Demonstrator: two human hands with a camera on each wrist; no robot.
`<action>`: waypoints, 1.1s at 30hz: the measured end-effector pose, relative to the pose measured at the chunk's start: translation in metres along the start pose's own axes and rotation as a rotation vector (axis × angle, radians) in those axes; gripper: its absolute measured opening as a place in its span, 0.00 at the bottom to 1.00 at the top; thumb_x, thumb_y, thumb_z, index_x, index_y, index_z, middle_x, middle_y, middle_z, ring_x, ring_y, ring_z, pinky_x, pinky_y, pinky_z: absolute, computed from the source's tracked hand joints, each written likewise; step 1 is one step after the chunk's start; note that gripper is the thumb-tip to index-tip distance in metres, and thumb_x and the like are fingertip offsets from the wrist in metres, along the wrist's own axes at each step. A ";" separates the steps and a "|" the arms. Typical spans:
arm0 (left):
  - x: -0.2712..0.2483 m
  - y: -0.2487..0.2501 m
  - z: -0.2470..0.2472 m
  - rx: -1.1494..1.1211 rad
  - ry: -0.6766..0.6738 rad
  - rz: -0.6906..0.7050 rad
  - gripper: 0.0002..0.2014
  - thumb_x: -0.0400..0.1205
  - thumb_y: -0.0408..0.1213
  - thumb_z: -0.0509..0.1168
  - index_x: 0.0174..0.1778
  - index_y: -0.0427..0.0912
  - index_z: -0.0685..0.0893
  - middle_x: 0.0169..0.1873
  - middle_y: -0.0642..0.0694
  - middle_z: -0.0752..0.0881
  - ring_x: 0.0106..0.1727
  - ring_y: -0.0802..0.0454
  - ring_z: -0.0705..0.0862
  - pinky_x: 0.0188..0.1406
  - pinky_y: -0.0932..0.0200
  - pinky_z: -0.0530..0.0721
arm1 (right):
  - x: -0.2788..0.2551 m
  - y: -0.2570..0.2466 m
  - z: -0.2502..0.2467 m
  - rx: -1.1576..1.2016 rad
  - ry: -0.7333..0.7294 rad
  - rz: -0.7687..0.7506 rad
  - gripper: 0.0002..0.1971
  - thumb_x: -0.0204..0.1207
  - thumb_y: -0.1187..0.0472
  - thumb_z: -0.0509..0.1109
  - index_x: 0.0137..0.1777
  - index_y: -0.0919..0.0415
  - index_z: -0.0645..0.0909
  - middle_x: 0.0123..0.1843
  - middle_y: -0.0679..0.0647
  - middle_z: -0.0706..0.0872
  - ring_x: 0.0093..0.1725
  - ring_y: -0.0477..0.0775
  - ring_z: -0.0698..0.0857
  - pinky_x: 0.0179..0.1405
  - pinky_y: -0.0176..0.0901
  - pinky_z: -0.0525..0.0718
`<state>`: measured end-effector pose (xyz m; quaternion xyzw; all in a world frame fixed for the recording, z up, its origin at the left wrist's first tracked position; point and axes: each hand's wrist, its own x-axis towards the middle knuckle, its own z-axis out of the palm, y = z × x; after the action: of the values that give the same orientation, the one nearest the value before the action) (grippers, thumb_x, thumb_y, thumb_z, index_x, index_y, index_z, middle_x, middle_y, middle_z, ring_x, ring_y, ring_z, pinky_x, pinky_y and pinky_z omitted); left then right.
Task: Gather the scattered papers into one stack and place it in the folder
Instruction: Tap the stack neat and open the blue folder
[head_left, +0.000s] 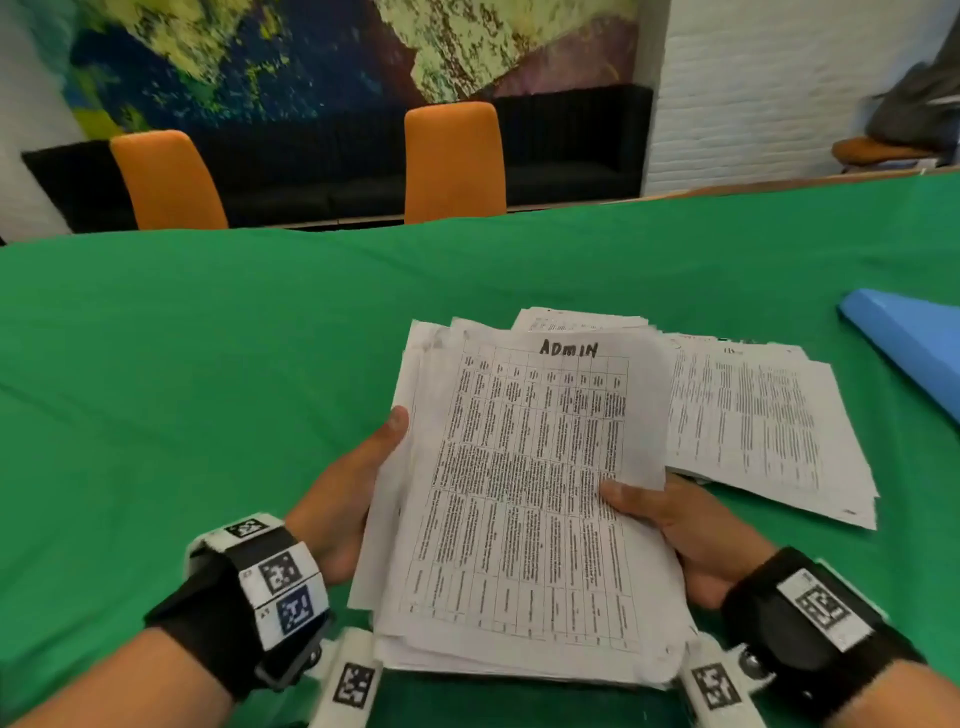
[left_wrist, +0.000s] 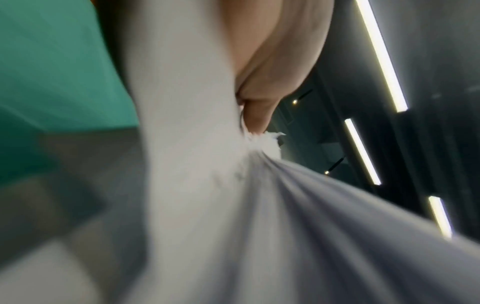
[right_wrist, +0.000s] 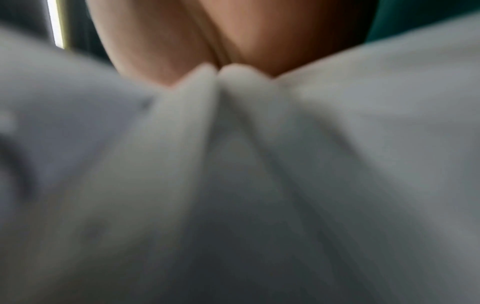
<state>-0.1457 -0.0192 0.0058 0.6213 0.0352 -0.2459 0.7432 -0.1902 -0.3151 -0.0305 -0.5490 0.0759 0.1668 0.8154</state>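
Observation:
A thick stack of printed papers (head_left: 524, 499), its top sheet headed "ADMIN", is lifted in front of me over the green table. My left hand (head_left: 353, 493) grips its left edge, thumb along the side. My right hand (head_left: 675, 514) grips the right edge, thumb on the top sheet. More papers (head_left: 753, 426) lie on the cloth behind and to the right. The blue folder (head_left: 914, 338) lies at the far right edge. Both wrist views are blurred: paper edges (left_wrist: 259, 205) beside my left palm (left_wrist: 275, 51), and sheets (right_wrist: 233, 164) under my right palm (right_wrist: 259, 41).
Green cloth (head_left: 208, 364) covers the whole table. Two orange chairs (head_left: 452, 161) stand along its far side before a black sofa (head_left: 571, 145). A dark bundle (head_left: 914, 109) rests at the far right.

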 end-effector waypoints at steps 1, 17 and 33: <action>-0.005 0.002 0.006 0.028 -0.061 0.050 0.27 0.84 0.56 0.64 0.75 0.45 0.78 0.67 0.35 0.87 0.66 0.31 0.86 0.65 0.28 0.83 | 0.003 0.000 0.005 -0.005 0.000 -0.016 0.22 0.74 0.64 0.72 0.68 0.65 0.82 0.61 0.67 0.91 0.58 0.69 0.92 0.59 0.68 0.89; -0.018 0.018 0.013 0.438 0.364 0.729 0.13 0.79 0.33 0.74 0.57 0.52 0.88 0.55 0.62 0.92 0.56 0.66 0.88 0.67 0.43 0.83 | -0.015 -0.041 0.059 -0.480 0.074 -0.603 0.10 0.71 0.42 0.80 0.39 0.20 0.84 0.44 0.30 0.93 0.50 0.20 0.83 0.42 0.14 0.79; -0.007 -0.011 0.026 0.339 0.303 0.492 0.23 0.74 0.41 0.76 0.65 0.55 0.81 0.56 0.57 0.92 0.55 0.55 0.92 0.59 0.44 0.88 | 0.011 -0.017 0.029 -0.533 0.112 -0.484 0.39 0.56 0.27 0.72 0.62 0.51 0.80 0.53 0.54 0.90 0.54 0.50 0.90 0.51 0.41 0.91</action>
<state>-0.1632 -0.0421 0.0040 0.7553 -0.0470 0.0339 0.6528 -0.1755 -0.2927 -0.0076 -0.7526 -0.0577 -0.0474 0.6542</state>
